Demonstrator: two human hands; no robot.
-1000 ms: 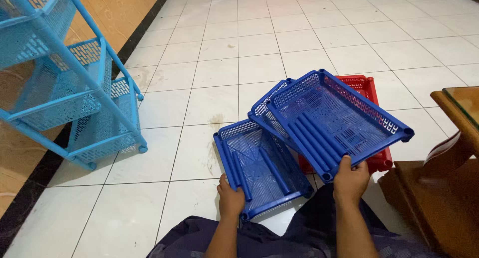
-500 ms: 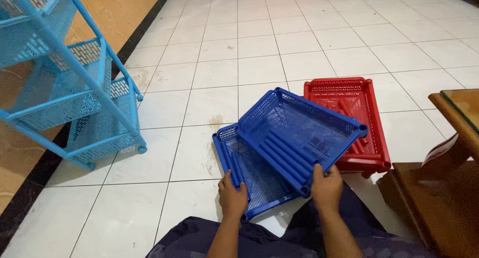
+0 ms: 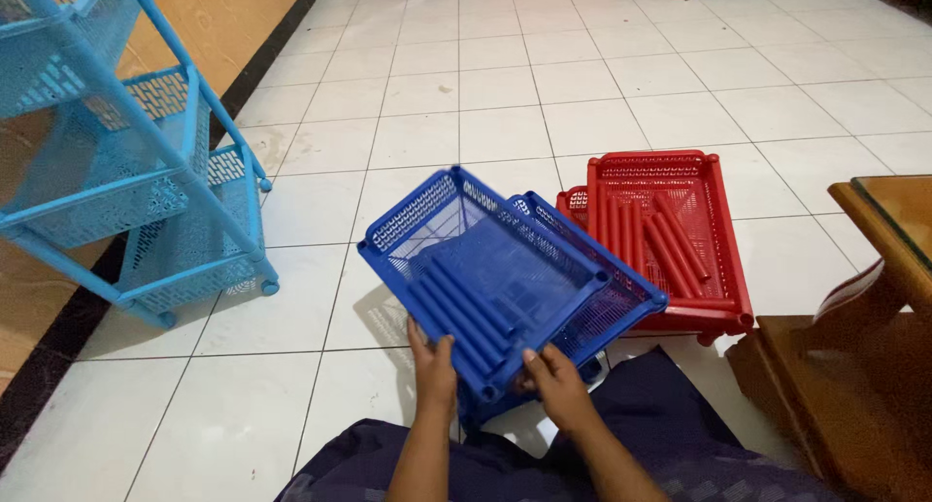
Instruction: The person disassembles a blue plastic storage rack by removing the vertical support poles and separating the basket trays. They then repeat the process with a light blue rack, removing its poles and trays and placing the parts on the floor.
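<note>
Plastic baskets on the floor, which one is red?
The red basket at right, untouched, holding red rods; the others near it are blue, the top one gripped by both hands.

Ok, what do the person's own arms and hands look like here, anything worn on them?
Both forearms are bare, no sleeves in view. The left hand and right hand wear no gloves, and no rings, watch or bracelets show. Dark navy cloth covers the lap below them.

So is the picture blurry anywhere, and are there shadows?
Head view: mostly sharp; the left hand and right hand holding the top blue tray look slightly soft. The tray casts a soft shadow on the white tile floor. Tiles farther off shine with pale glare.
</note>
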